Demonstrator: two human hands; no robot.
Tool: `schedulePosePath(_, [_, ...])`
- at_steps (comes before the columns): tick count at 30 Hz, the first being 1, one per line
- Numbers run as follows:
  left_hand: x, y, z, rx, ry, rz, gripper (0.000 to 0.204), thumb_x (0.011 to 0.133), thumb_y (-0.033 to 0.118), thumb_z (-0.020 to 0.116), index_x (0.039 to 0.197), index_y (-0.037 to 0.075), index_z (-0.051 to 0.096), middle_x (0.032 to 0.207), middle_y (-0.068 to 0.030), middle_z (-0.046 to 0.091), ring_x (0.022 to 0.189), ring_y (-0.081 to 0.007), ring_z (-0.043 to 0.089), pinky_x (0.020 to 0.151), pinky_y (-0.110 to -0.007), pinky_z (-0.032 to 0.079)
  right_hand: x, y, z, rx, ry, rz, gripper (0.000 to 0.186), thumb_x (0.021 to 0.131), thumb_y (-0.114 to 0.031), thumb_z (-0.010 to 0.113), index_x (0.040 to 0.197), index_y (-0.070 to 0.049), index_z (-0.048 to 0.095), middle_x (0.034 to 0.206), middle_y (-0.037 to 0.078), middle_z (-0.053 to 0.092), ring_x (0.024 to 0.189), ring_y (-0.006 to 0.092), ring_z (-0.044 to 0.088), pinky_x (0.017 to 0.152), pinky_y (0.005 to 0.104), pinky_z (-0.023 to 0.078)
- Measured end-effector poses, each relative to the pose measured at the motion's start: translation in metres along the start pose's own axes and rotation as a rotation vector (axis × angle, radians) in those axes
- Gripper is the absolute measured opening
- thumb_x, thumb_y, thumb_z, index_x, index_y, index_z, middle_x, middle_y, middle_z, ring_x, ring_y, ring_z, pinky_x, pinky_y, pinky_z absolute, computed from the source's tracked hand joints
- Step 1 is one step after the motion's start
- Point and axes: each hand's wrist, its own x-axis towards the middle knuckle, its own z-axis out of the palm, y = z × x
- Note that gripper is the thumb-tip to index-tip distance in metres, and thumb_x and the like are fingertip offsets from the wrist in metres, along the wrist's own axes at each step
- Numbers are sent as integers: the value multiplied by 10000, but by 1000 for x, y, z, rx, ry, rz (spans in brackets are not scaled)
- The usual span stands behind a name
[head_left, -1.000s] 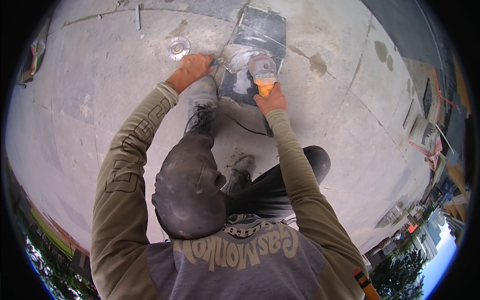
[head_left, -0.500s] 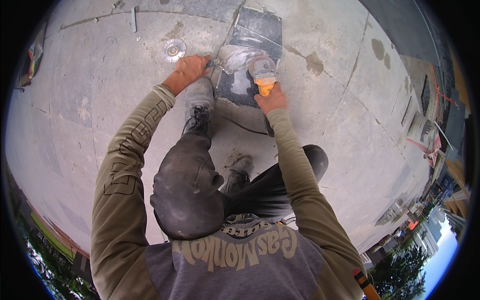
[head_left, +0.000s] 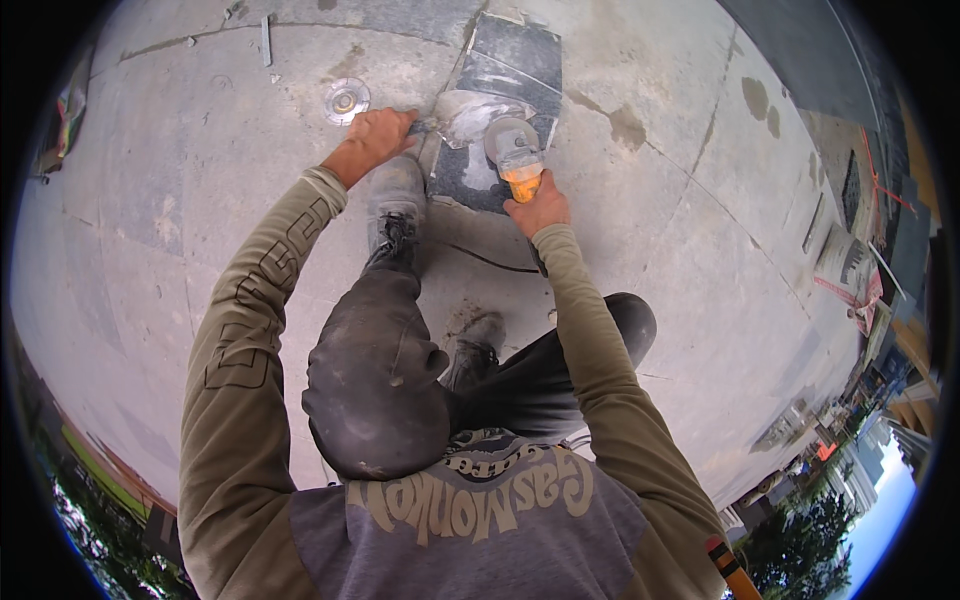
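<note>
My right hand [head_left: 540, 207] is wrapped round the yellow body of an angle grinder [head_left: 524, 184], whose grey guard and disc [head_left: 513, 140] hang over a dark slab [head_left: 514, 48]. Pale dust and smears cover part of that slab, and its far part shows a straight line across it. Left of the grinder, my left hand [head_left: 378, 136] is closed, with a small dark grey end showing at its fingertips by the slab's left edge; what it belongs to is unclear. A loose round disc [head_left: 346, 101] lies on the floor just beyond my left hand.
My left boot [head_left: 398, 195] stands close to the slab's left edge. A dark cord [head_left: 485, 258] curves across the concrete floor [head_left: 690, 260] before me. A thin metal strip [head_left: 267, 42] lies far left; at the right are a printed bag [head_left: 848, 268] and stacked materials.
The grinder and my right hand have shifted a little left and nearer, and the grinder's head has turned left. My left hand has hardly moved.
</note>
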Motion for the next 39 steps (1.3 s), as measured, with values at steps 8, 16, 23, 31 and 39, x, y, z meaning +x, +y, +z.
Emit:
schedulePosePath(8, [4, -3, 2, 42, -10, -9, 518, 950, 398, 731, 1372, 122, 614, 937, -172, 762, 900, -365, 757, 752, -480, 608, 14, 9, -6, 33, 32, 2, 736, 738, -321, 860, 1309, -34, 495, 1111, 272, 733, 1049, 464, 713, 933, 502, 584])
schedulePosePath(16, [8, -4, 0, 45, -6, 4, 496, 953, 386, 729, 1358, 123, 615, 928, -172, 765, 907, -377, 757, 752, -496, 606, 18, 15, -10, 74, 67, 3, 770, 740, -347, 852, 1340, -23, 494, 1121, 268, 735, 1060, 462, 711, 946, 495, 579])
schedulePosePath(23, [9, -3, -4, 51, -7, 21, 467, 953, 372, 733, 1320, 107, 618, 930, -179, 767, 917, -380, 758, 752, -505, 603, 12, 14, -2, 27, 19, -23, 774, 738, -357, 853, 1341, -27, 497, 1105, 263, 739, 1061, 448, 718, 934, 493, 584])
schedulePosePath(31, [12, -6, -4, 37, -12, 24, 472, 949, 387, 735, 1319, 116, 621, 942, -175, 768, 922, -374, 759, 751, -498, 606, 22, 21, -12, 67, 85, 51, 791, 732, -372, 869, 1362, -68, 501, 1130, 235, 745, 1064, 444, 718, 942, 489, 581])
schedulePosePath(39, [11, -5, -8, 69, -12, 38, 452, 944, 409, 739, 1280, 120, 649, 979, -161, 772, 941, -367, 766, 776, -479, 616, 6, 11, -2, 28, 14, -14, 791, 721, -357, 858, 1347, -41, 493, 1125, 254, 739, 1055, 451, 720, 937, 482, 583])
